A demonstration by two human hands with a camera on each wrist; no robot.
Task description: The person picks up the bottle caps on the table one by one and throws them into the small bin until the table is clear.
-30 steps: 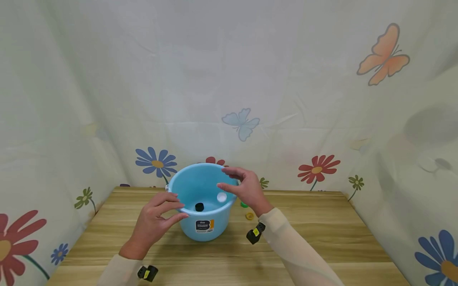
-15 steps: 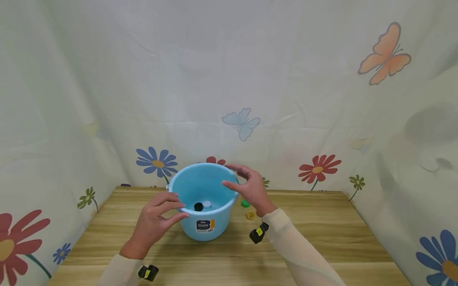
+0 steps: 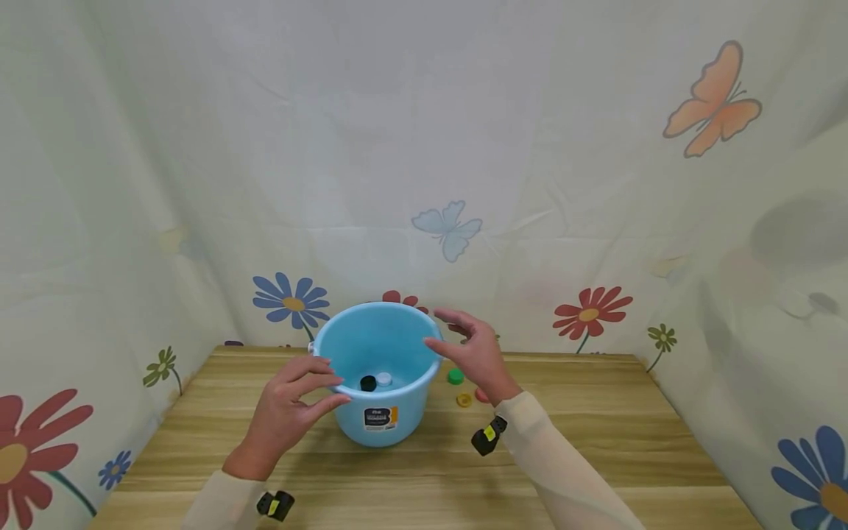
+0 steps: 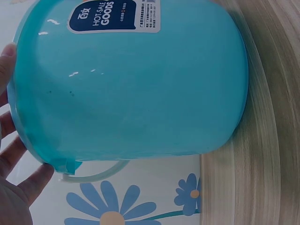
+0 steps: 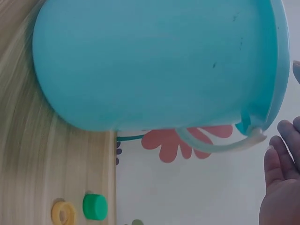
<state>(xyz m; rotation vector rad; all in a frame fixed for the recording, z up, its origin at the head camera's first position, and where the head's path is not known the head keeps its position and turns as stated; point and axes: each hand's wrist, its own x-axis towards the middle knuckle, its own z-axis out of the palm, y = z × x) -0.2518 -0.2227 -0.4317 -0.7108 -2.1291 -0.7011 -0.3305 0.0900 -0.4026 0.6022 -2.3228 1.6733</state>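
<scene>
A light blue bucket [image 3: 380, 419] with a label on its front stands upright on the wooden table. Inside at the bottom lie a black bottle cap [image 3: 368, 383] and a white bottle cap [image 3: 384, 379] side by side. My left hand [image 3: 285, 405] rests at the bucket's left rim, fingers spread and fairly relaxed; in the left wrist view the fingertips [image 4: 44, 172] touch near the handle joint. Just off the right rim, my right hand [image 3: 478, 357] holds nothing, its thumb and fingers parted.
Right of the bucket a green cap [image 3: 455, 377], a yellow cap [image 3: 464, 400] and a red cap [image 3: 482, 396] lie on the table [image 3: 583, 427]. The bucket's pale handle [image 5: 211, 146] hangs at the back. A flower-printed curtain [image 3: 503, 280] surrounds the table.
The white cap has dropped from beneath my right hand to the bucket's bottom next to the black cap. My right hand has moved rightward off the rim, uncovering the red cap. The left hand stays put.
</scene>
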